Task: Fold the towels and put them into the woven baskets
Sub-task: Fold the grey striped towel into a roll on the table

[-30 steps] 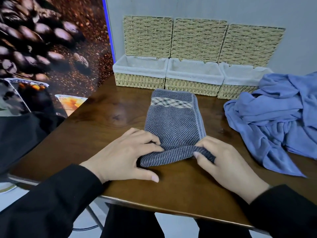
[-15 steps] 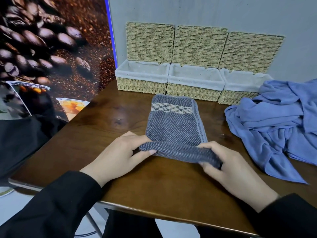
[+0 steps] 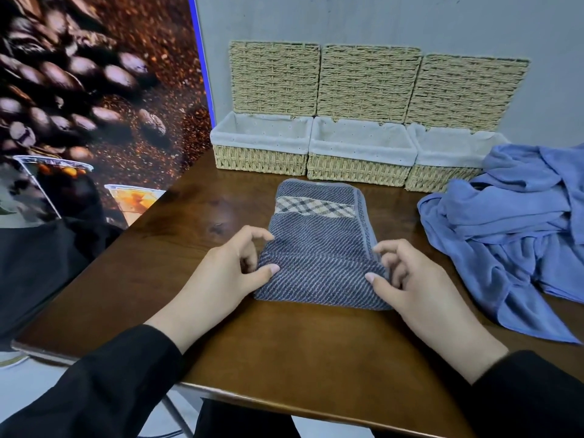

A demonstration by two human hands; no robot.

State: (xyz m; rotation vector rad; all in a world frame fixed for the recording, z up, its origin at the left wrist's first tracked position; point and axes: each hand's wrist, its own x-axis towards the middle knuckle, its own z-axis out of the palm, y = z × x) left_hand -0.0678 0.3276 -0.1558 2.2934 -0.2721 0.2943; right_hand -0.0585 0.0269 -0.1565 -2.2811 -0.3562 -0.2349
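You've got the grey striped towel (image 3: 319, 248) flat on the worktop (image 3: 300, 349) in front of the middle basket (image 3: 360, 170), near end turned over, and both hands pinch that flap: left hand (image 3: 227, 273) at its left edge, right hand (image 3: 410, 279) at its right. Watch it: pull one side ahead of the other and the fold goes crooked, and the layers underneath could slide apart. Mind the loose blue towels (image 3: 512, 235) just beside your right hand; snag them and they'll drag along

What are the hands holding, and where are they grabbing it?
Both hands pinch the grey striped towel: left hand at its left edge, right hand at its right edge, on the near fold.
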